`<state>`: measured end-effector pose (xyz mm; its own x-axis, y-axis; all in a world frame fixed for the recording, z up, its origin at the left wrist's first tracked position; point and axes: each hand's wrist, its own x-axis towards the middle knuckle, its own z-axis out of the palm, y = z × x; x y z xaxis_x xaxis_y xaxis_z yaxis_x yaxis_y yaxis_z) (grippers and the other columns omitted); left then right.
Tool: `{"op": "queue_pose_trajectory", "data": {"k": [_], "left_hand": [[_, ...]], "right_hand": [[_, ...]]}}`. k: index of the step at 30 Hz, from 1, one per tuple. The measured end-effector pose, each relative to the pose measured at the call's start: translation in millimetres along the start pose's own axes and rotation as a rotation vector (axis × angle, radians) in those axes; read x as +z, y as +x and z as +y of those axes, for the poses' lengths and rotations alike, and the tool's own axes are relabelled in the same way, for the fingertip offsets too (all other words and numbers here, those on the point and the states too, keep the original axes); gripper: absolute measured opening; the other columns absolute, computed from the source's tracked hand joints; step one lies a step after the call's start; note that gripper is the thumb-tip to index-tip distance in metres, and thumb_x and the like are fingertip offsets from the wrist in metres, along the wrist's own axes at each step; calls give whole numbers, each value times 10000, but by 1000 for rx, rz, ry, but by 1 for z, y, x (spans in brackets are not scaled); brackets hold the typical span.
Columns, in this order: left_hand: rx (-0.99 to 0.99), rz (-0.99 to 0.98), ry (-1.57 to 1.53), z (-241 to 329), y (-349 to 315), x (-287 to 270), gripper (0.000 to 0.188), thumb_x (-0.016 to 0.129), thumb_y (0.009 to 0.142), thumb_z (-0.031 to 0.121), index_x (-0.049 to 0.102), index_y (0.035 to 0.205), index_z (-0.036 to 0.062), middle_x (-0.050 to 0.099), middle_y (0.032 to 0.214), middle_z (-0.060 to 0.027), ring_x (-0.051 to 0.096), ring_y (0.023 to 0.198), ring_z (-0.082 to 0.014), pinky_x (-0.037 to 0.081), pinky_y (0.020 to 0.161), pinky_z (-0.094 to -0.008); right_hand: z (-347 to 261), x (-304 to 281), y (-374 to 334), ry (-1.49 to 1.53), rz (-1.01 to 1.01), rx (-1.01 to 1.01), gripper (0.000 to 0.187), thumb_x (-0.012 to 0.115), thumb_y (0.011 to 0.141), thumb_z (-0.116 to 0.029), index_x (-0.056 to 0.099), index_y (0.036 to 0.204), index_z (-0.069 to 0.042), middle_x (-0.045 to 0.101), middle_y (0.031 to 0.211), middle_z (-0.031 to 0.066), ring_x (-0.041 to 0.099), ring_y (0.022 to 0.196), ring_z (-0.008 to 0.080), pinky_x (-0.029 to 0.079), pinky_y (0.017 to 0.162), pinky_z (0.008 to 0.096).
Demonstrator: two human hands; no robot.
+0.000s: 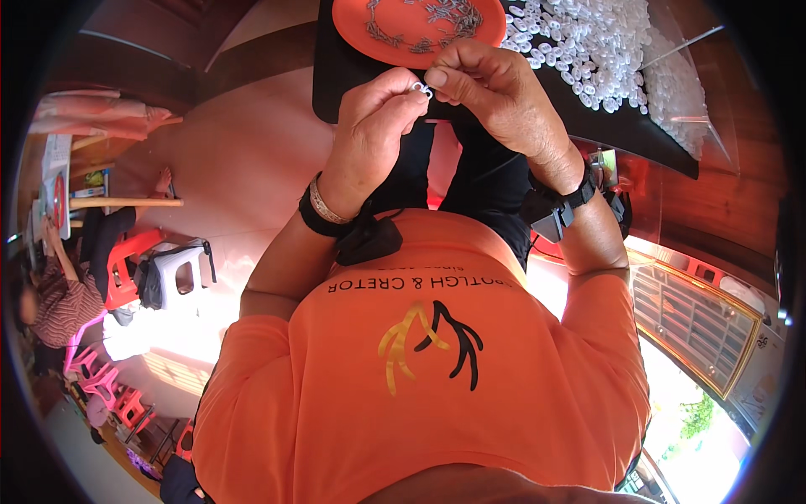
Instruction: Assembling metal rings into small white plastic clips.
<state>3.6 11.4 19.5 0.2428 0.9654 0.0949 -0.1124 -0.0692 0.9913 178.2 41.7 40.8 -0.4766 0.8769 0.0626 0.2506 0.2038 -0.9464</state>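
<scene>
Over the near edge of the black table my two hands meet fingertip to fingertip. My left hand (382, 107) is closed in a pinch on a small whitish looped plastic piece (422, 89). Thumb and fingers of my right hand (497, 94) are also pinched together, right against that piece; what lies between them is hidden. Just beyond is an orange plate (403, 55) holding many small grey metal bits (453, 18). To its right spreads a large heap of clear oval plastic pieces (588, 50).
The black tabletop (617, 134) ends close to my lap. A clear plastic bag or sheet (684, 92) lies around the heap's right side. Off to the left, another person (63, 294) sits among red and white stools (180, 273). A gold-framed panel (697, 323) is at the lower right.
</scene>
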Motion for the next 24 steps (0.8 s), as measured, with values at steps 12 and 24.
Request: {"op": "queue_pose_trajectory", "data": {"k": [12, 24], "left_hand": [[9, -25, -43, -9, -5, 3, 201, 495, 877, 171, 507, 737, 27, 403, 597, 27, 324, 534, -46, 249, 489, -204], [-123, -5, -86, -7, 2, -12, 230, 502, 865, 180, 507, 686, 36, 426, 563, 21, 351, 499, -51, 264, 458, -213]], "right_hand": [[-6, 10, -7, -185, 98, -126, 98, 582, 895, -77, 609, 856, 9, 603, 706, 6, 542, 667, 50, 450, 611, 203], [21, -90, -21, -838, 395, -63, 168, 642, 841, -173, 681, 979, -86, 657, 847, 65, 623, 689, 192, 484, 650, 291]]}}
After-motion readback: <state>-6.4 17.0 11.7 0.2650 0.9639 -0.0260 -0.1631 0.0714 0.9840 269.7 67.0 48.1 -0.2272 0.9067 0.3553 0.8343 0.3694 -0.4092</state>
